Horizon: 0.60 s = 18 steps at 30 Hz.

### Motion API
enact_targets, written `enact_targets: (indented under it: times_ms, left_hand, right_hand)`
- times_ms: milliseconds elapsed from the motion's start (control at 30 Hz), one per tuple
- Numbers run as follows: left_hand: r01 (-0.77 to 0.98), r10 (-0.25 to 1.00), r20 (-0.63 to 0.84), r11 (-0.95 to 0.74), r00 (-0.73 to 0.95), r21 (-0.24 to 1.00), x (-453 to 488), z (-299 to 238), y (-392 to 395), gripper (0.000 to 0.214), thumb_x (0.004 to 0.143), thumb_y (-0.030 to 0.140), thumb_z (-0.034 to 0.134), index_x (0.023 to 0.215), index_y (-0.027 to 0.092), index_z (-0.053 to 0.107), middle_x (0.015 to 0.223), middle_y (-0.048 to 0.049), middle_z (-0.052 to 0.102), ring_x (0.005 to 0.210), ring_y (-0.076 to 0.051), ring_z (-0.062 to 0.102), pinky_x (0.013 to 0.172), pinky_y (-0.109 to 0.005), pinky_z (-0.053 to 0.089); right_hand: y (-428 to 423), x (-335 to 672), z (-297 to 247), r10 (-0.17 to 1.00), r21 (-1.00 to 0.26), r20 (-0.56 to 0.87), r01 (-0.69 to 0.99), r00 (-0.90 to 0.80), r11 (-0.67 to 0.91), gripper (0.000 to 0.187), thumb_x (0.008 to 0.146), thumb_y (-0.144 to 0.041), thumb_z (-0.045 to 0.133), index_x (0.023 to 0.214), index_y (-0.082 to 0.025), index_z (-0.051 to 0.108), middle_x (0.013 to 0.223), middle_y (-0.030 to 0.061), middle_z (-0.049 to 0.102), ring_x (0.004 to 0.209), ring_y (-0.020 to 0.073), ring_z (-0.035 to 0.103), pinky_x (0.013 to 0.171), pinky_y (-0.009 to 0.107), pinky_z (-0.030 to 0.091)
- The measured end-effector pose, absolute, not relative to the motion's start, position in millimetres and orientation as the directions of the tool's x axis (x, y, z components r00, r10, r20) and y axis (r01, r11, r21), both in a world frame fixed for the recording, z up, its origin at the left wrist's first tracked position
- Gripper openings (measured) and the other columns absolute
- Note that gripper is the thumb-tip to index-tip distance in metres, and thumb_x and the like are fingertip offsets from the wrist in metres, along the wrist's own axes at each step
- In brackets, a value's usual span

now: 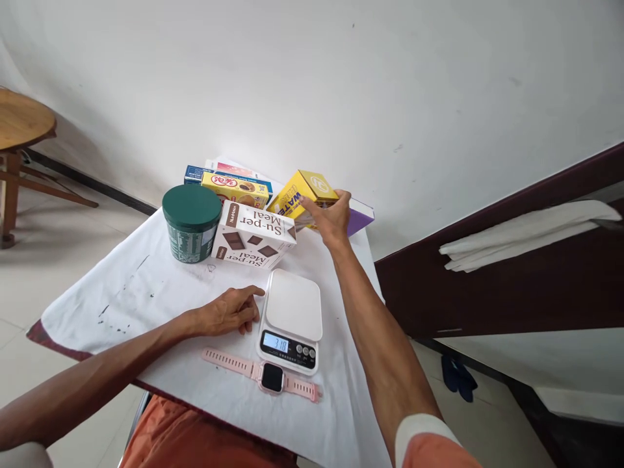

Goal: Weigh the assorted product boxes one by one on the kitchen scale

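Note:
At the back of the table my right hand point(334, 218) is wrapped round a tilted yellow box point(297, 188) with "WATE" legible on its side. My left hand point(231, 311) holds nothing; its index finger stretches to the left edge of a white kitchen scale point(294, 304), the other fingers loosely bent. The scale's pan bears nothing, and its lit display seems to read 318. In front of it lies a pink-strapped smartwatch point(272, 377) with a dark screen. Behind the scale stand a white "Su-per Meal" box point(256, 234) and a green lidded tub point(191, 224).
Further yellow and blue boxes point(238, 188) stand behind the tub, and a purple box point(359, 218) is beyond my right hand. White cloth covers the table point(160, 286), which stands against the wall. A wooden stool point(24, 123) is at far left, slippers point(458, 377) on the floor at right.

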<state>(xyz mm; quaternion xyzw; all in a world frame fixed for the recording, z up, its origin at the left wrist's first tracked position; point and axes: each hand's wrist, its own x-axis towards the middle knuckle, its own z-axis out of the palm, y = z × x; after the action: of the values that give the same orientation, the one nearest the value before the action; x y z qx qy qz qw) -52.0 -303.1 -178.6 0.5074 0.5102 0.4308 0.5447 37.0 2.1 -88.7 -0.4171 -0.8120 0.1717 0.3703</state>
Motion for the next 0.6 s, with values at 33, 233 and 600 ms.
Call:
enact_targets:
  times_ms: [33,233,600]
  left_hand:
    - [0.055,0.986,-0.123,0.118,0.11,0.992,-52,-178,-303,0.046,0.098,0.033,0.056,0.14,0.017,0.047,0.093,-0.0017,0.068,0.068,-0.013,0.067,0.063,-0.029,0.059]
    - [0.105,0.984,-0.13,0.117,0.125,0.988,-53,-175,-305,0.043,0.099,0.035,0.054,0.139,0.018,0.051,0.094,-0.0024,0.07,0.068,-0.013,0.065,0.068,-0.029,0.059]
    - [0.129,0.985,-0.116,0.099,0.131,0.987,-52,-175,-306,0.042,0.101,0.033,0.049,0.142,0.022,0.048,0.101,-0.0027,0.067,0.071,-0.013,0.063,0.069,-0.029,0.06]
  right_hand:
    - [0,28,-90,0.831,-0.61,0.431,0.566,-0.351,0.555,0.084,0.072,-0.069,0.077,0.132,-0.022,0.041,0.13,0.017,0.065,0.119,0.0308,0.064,0.101,0.049,0.055]
    - [-23,12,-77,0.873,-0.683,0.255,0.562,-0.416,0.467,0.085,0.063,-0.077,0.082,0.119,-0.023,0.049,0.124,0.0137,0.066,0.118,0.0316,0.065,0.101,0.046,0.055]
    - [82,58,-71,0.81,-0.18,0.195,0.791,-0.554,0.585,0.082,0.075,-0.021,0.067,0.152,-0.012,0.041,0.156,0.025,0.049,0.149,0.0398,0.041,0.12,0.054,0.039]
